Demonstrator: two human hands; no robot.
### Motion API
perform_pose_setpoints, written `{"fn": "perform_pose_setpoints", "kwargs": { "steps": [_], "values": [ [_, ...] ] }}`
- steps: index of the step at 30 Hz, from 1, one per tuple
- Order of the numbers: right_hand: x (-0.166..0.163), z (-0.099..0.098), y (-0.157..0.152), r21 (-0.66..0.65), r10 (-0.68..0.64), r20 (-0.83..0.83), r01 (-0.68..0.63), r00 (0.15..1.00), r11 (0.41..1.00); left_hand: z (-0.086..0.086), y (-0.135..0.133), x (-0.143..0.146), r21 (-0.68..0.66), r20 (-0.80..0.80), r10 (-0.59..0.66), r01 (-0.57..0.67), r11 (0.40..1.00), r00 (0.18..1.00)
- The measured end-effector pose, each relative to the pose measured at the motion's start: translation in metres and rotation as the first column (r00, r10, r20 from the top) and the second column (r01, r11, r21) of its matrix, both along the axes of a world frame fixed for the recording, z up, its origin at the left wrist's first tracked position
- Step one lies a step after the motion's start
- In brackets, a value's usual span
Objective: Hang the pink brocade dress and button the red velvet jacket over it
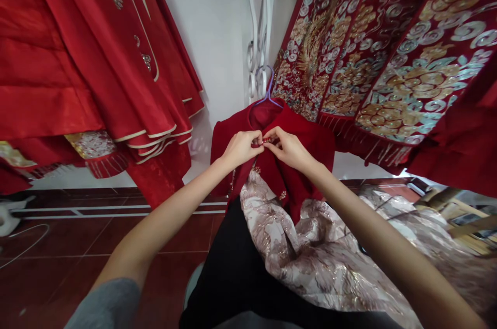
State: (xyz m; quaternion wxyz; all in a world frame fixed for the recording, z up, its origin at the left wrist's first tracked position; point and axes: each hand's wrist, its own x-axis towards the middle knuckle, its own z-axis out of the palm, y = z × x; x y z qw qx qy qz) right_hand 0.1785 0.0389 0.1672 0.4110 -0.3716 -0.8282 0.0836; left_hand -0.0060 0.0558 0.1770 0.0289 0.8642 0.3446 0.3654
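A dark red jacket (310,142) hangs in front of me on a purple hanger (267,91). At its front, just below the collar, my left hand (245,148) and my right hand (286,146) meet with pinched fingertips. Between them shows a small red button-like fastener (266,140) with light specks; its exact shape is partly covered by the fingers. Lower on the jacket front sits a flower-shaped ornament (282,195). A shiny pale floral brocade cloth (283,235) lies under my hands, against the jacket and across my lap.
Red garments with pale piping (128,85) hang at the left. Embroidered red garments with fringes (373,59) hang at the right. Behind the hanger are white scrolled metal bars (259,28). A white rail (116,211) runs low over the red tiled floor (70,261).
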Motion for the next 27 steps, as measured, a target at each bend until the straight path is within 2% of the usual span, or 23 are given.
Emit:
{"fn": "perform_pose_setpoints", "kwargs": {
  "steps": [4, 13, 18, 20, 23, 27],
  "values": [
    [0.001, -0.001, 0.002, -0.005, 0.008, -0.017, -0.009, 1.000, 1.000, 0.003, 0.001, 0.000, -0.009, -0.022, -0.030, 0.030, 1.000, 0.999],
    [0.005, -0.005, 0.003, -0.032, 0.038, -0.069, -0.041, 0.997, 0.999, 0.014, 0.007, 0.004, 0.044, -0.192, -0.087, 0.098, 0.994, 0.977],
    [0.002, -0.010, 0.009, 0.003, 0.065, -0.099, -0.065, 0.993, 0.998, 0.012, 0.009, 0.008, 0.023, -0.237, -0.142, 0.152, 0.988, 0.961],
    [-0.002, -0.017, 0.012, -0.022, 0.037, -0.165, -0.041, 0.986, 0.999, 0.005, 0.005, 0.010, 0.015, -0.155, -0.132, 0.136, 0.991, 0.979],
    [-0.008, -0.031, 0.012, -0.042, 0.031, -0.236, -0.042, 0.971, 0.998, -0.011, 0.000, 0.012, -0.069, 0.083, -0.114, 0.120, 0.990, 0.990],
    [-0.009, -0.048, 0.002, 0.072, 0.083, -0.133, -0.074, 0.988, 0.995, -0.028, 0.005, 0.012, -0.271, 0.350, -0.109, 0.212, 0.939, 0.930]
  ]
}}
